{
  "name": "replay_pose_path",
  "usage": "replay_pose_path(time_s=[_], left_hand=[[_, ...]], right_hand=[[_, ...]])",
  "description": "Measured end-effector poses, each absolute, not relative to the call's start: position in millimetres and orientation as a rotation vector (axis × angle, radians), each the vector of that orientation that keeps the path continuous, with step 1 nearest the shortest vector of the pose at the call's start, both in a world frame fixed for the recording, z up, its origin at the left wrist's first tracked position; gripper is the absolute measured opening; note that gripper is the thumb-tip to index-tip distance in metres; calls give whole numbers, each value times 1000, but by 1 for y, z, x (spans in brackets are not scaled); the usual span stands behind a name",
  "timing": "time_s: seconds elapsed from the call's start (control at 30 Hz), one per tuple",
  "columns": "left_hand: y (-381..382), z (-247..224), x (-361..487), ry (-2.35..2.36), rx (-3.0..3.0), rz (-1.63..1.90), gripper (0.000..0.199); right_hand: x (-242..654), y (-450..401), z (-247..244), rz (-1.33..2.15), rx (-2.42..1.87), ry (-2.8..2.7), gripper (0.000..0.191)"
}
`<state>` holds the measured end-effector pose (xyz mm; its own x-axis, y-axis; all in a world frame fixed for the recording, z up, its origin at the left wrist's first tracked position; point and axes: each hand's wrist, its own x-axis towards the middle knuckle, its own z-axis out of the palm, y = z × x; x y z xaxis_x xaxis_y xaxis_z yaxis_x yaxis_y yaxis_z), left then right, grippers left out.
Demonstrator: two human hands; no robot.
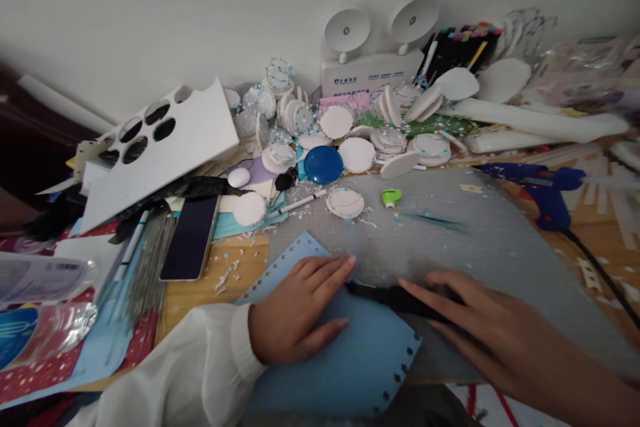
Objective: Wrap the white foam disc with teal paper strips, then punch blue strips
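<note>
Sheet, light-blue paper [345,353], hole-punched edges: lies partly on grey flat mat [500,240]; likely light, flexible, crease-prone; best pressed flat. Left hand [303,307]: grip flattened on it, grasping nothing. Right hand [490,327]: grip closed around slender black tool [403,299].

The wooden table [187,300] carries a grey mat [500,240] near its front edge. A phone [189,240] lies left of the mat; a blue glue gun [550,180] lies toward the right edge. White discs [337,121] are heaped toward the far edge.
</note>
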<state>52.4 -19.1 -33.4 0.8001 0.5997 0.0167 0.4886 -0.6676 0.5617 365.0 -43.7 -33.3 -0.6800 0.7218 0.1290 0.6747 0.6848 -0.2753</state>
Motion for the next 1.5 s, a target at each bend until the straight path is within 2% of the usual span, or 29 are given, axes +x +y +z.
replay_pose_path(time_s=[0.27, 0.53, 0.93, 1.17, 1.37, 1.5], left_hand=[[-30, -51, 43, 960, 2626, 111, 75], [-31, -54, 44, 930, 2613, 158, 78], [-31, -54, 44, 896, 2657, 97, 79], [-32, -53, 44, 891, 2638, 133, 78], [-37, -53, 45, 1180, 2557, 250, 82], [-38, -53, 46, 1177, 2556, 257, 84]], right_hand=[[365, -44, -53, 361, -1200, -2661, 55], [358, -41, -56, 395, -1199, -2629, 55], [334, -30, -62, 261, -1213, -2624, 54], [315, -15, -62, 218, -1239, -2607, 54], [312, -9, -63, 273, -1228, -2598, 52], [311, -9, -64, 253, -1232, -2598, 51]])
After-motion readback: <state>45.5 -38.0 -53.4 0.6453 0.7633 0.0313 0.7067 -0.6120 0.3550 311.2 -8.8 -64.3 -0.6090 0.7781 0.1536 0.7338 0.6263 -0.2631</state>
